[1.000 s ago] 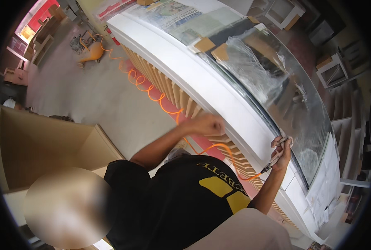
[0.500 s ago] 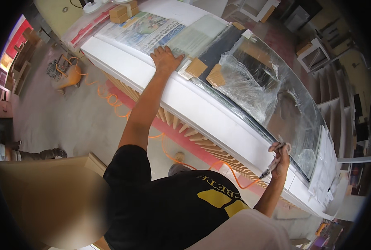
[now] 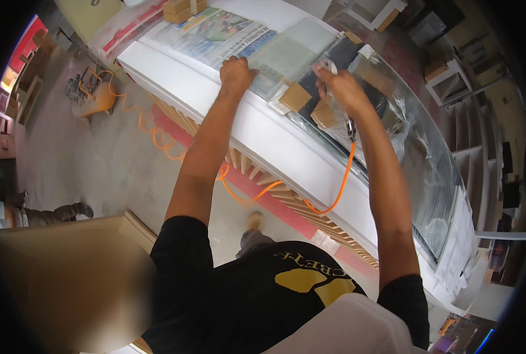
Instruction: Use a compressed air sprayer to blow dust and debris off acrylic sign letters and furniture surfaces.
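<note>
My left hand [image 3: 237,75] rests on the white counter [image 3: 174,79], at the near edge of a newspaper sheet [image 3: 221,44]. Its fingers are curled, and whatever they hold, if anything, is hidden. My right hand [image 3: 341,88] is closed round an air blow gun [image 3: 350,127], whose orange hose [image 3: 348,171] hangs down over the counter's front. It is above a glass panel [image 3: 434,194] partly covered in clear plastic wrap [image 3: 396,141]. Brown cardboard pieces [image 3: 295,97] sit on the near edge, between my hands. A pale glass sheet [image 3: 295,47] lies beside the newspaper.
An orange air compressor [image 3: 97,99] stands on the floor at left, joined to the coiled hose. Small cardboard blocks [image 3: 183,10] sit at the counter's far left. White shelving [image 3: 469,127] stands at right. A large tan board [image 3: 74,253] is close at lower left.
My right hand has swung far and left with the air blow gun, from the counter's near right to above the cardboard, drawing the hose along. My left hand's spread fingers have curled in.
</note>
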Available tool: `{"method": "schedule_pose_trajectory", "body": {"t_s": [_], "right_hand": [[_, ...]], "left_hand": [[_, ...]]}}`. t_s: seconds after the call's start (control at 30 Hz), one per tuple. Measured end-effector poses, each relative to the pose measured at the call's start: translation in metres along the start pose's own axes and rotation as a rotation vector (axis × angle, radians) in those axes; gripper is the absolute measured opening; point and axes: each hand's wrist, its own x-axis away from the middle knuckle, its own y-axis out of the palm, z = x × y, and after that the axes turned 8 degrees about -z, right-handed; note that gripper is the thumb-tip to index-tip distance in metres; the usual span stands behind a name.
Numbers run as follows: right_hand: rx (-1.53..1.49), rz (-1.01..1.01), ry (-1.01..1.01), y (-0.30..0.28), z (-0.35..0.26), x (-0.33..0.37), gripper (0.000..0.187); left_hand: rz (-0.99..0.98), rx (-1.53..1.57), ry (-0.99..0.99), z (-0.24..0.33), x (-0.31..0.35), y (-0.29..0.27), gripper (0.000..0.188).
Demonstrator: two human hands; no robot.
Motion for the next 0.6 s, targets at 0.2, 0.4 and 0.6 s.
{"method": "schedule_pose_trajectory", "body": {"t_s": [0.2,0.4,0.6], "right_hand": [[0.049,0.352,0.04,-0.062,0.028,-0.083,0.048],[-0.432,-0.131,-0.185,-0.007,-0.015,-0.089,0.032],[-0.409,-0.295,-0.193,0.049,-0.065,-0.079,0.037]], "left_hand": [[-0.024,0.316,0.028,-0.042,-0.024,0.005,0.024],[0.011,0.552,0.063,-0.068,-0.024,0.01,0.02],[0.364,0.325,0.136,-0.045,-0.008,0.011,0.018]]}}
